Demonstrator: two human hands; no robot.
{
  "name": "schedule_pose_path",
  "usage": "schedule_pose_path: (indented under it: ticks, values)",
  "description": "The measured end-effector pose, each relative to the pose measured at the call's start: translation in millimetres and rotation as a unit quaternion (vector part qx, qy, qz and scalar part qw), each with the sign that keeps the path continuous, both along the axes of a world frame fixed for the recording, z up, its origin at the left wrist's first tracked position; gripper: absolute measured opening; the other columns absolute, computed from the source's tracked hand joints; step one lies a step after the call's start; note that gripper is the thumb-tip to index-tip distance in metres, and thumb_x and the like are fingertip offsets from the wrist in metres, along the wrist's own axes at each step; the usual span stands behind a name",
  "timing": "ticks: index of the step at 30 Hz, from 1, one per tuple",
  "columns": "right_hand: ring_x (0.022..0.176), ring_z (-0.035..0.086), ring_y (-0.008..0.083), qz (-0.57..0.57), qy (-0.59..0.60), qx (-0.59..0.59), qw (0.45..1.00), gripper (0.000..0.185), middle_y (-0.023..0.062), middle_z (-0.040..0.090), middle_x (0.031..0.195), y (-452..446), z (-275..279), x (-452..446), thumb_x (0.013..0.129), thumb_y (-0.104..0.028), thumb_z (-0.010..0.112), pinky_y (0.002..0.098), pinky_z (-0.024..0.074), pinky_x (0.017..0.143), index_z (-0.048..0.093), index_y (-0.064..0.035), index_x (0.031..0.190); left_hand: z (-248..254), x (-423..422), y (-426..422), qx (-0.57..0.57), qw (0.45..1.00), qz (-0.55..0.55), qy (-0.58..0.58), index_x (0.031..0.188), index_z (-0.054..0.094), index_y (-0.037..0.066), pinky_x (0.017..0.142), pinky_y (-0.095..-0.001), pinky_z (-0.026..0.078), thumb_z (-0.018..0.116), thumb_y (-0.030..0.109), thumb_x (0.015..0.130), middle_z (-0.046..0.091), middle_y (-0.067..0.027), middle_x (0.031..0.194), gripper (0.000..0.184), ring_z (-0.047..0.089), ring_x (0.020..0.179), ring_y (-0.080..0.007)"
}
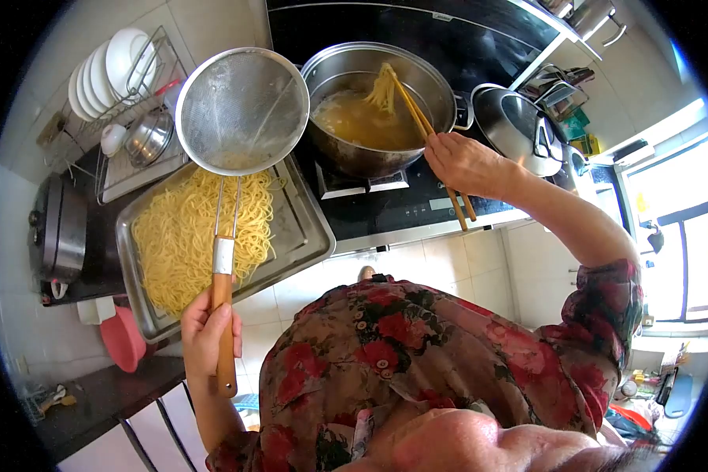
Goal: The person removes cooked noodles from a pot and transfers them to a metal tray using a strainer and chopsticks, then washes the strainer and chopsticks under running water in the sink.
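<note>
My left hand [211, 326] is closed round the wooden handle of a mesh strainer [242, 110]. The strainer's round basket hangs over the upper edge of a metal tray [311, 224] and beside the pot. Yellow noodles [185, 244] lie heaped in that tray. With my right hand [468, 164] I grip a pair of chopsticks [411, 102], their tips over a large steel pot [370, 157] on the stove. A clump of noodles [383, 93] hangs from the chopstick tips down into the cloudy yellowish liquid [354, 118].
A lidded pan [511, 130] stands right of the pot. At the upper left, a wire rack [156, 59] holds white plates [130, 63], with a metal bowl [149, 138] below. A dark lidded cooker [59, 228] and a pink basin [123, 340] are left of the tray.
</note>
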State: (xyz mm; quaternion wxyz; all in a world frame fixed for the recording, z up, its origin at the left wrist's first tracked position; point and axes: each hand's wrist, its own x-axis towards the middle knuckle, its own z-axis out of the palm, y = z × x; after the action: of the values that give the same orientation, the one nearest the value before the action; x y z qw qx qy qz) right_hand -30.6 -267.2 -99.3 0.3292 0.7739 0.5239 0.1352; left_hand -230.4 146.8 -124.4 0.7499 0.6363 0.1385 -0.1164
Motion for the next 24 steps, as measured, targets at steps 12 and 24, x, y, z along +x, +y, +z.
schedule_pose_path:
  ticks: [12,24]
  values:
    - [0.093,0.066,0.0291,-0.014,-0.044,-0.011,0.999,0.031,0.0237,0.065,0.101,2,-8,-18,0.083,-0.011,0.069,0.032,0.0531,0.083,0.06,0.0123,0.101,13,4,10,-0.016,1.0,-0.026,0.003,0.126,0.049,-0.003,0.038,-0.0217,0.04,0.051,0.018,0.093,0.053,-0.0052,0.064,0.039,0.047,0.04,-0.0101]
    - [0.089,0.067,0.0278,-0.041,-0.08,-0.046,0.995,0.031,0.0235,0.066,0.099,0,9,-38,0.084,-0.012,0.068,0.0301,0.0538,0.079,0.06,0.0123,0.102,48,68,-12,0.012,0.988,-0.15,-0.03,0.107,0.053,-0.002,0.038,-0.0228,0.04,0.052,0.019,0.093,0.054,-0.0048,0.063,0.025,0.049,0.041,-0.0104]
